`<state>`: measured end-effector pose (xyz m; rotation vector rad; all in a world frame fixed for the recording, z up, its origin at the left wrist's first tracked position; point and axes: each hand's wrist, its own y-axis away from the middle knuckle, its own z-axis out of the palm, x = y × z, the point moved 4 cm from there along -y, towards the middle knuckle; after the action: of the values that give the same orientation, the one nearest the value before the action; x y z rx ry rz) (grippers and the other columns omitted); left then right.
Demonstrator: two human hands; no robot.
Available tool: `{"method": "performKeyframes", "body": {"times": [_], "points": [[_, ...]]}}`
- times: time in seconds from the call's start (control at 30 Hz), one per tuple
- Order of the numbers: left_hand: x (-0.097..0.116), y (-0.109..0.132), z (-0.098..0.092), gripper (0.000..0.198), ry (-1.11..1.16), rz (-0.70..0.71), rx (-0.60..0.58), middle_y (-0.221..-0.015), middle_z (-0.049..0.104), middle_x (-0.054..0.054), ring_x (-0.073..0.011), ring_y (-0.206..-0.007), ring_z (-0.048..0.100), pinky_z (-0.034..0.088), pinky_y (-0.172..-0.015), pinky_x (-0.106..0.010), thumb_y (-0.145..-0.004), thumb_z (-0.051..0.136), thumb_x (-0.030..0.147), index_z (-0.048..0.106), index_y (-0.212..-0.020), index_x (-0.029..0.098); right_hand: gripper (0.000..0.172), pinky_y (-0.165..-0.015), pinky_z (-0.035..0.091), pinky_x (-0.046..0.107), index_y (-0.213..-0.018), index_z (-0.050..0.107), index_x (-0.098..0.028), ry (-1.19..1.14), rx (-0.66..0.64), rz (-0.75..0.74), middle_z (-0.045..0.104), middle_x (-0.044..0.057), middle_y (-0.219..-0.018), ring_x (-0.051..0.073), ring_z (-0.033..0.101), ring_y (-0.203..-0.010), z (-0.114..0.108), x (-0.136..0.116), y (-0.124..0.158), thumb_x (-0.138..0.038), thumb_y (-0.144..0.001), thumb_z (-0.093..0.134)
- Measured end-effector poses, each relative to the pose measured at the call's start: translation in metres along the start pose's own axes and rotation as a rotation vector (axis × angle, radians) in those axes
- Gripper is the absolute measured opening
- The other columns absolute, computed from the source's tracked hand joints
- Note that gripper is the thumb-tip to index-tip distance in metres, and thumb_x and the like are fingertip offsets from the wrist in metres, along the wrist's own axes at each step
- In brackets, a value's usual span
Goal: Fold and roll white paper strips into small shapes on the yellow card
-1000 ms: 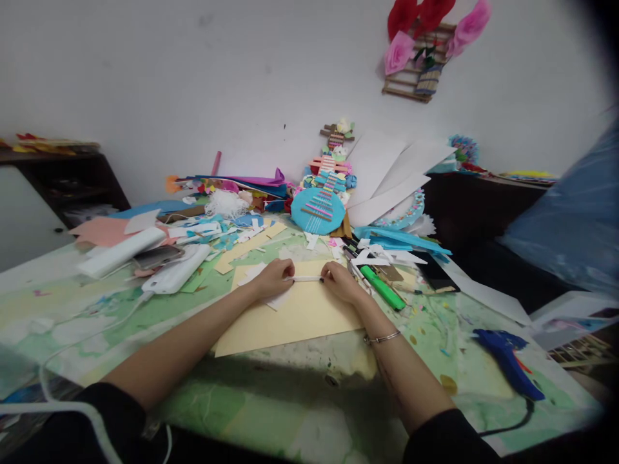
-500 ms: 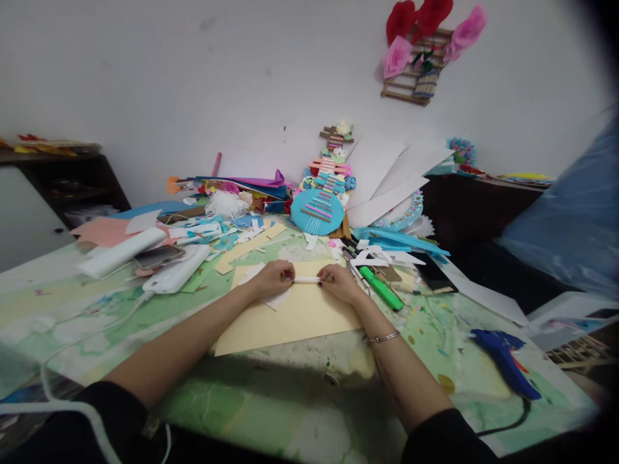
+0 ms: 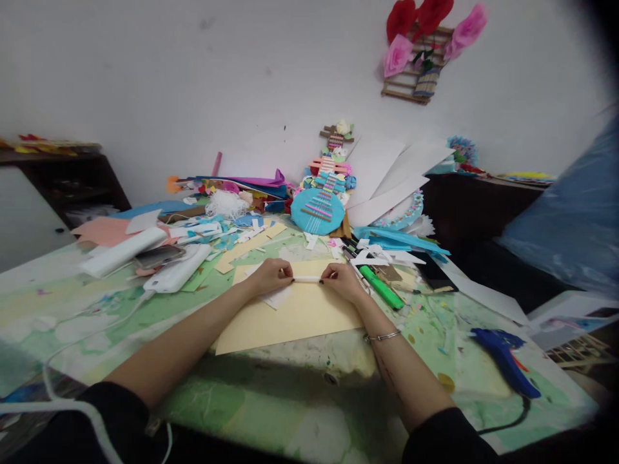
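Observation:
A thin white paper strip [image 3: 306, 279] stretches level between my two hands, just above a cream sheet of card [image 3: 290, 316] lying on the green table [image 3: 435, 328]. My left hand [image 3: 271, 276] pinches the strip's left end with curled fingers. Its right end is pinched by my right hand [image 3: 341, 281], whose wrist wears a thin bracelet. White paper scraps [image 3: 278, 298] lie under my left hand on the card.
A green marker [image 3: 382, 288] lies right of my right hand. A blue glue gun [image 3: 505, 362] with its cord rests at the right. A white power bank [image 3: 176, 269] and a phone [image 3: 157, 256] lie left. Coloured paper crafts, among them a blue paper guitar [image 3: 319, 207], crowd the back.
Both hands keep pinching the strip and have shifted only slightly; the strip stays stretched between them.

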<state>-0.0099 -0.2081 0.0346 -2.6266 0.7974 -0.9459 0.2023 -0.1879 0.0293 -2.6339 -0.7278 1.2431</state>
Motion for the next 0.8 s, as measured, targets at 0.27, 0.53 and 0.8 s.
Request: {"method": "performKeyframes", "body": {"times": [0.27,0.53,0.8], "points": [[0.005,-0.001,-0.005,0.007,0.036,-0.041,-0.033,-0.065,0.063,0.000,-0.0102,-0.062,0.055,0.041,-0.059,-0.019,-0.070,0.058,0.017,0.064,-0.068,0.016,0.009,-0.056,0.042,0.020,-0.068,0.062,-0.014,-0.032,0.009,-0.027,0.062,0.000,-0.064,0.010,0.055,-0.059,-0.002,-0.003,0.000,-0.007,-0.063,0.059],[0.006,-0.001,-0.001,0.022,0.004,0.018,-0.015,-0.074,0.063,-0.003,-0.0124,-0.067,0.055,0.041,-0.064,-0.022,-0.074,0.054,0.014,0.064,-0.093,0.015,0.020,-0.059,0.044,0.021,-0.080,0.069,-0.014,-0.008,-0.012,-0.023,0.067,0.003,-0.069,0.011,0.058,-0.061,0.002,0.001,-0.001,-0.006,-0.065,0.059],[0.010,-0.004,0.010,0.013,-0.029,0.103,-0.028,-0.072,0.059,-0.004,-0.0140,-0.071,0.052,0.040,-0.066,-0.024,-0.076,0.055,0.017,0.068,-0.076,0.016,0.017,-0.057,0.042,0.021,-0.074,0.071,-0.015,0.077,-0.046,-0.057,0.067,0.004,-0.068,0.012,0.057,-0.060,0.001,-0.007,0.000,-0.006,-0.065,0.058]]}}
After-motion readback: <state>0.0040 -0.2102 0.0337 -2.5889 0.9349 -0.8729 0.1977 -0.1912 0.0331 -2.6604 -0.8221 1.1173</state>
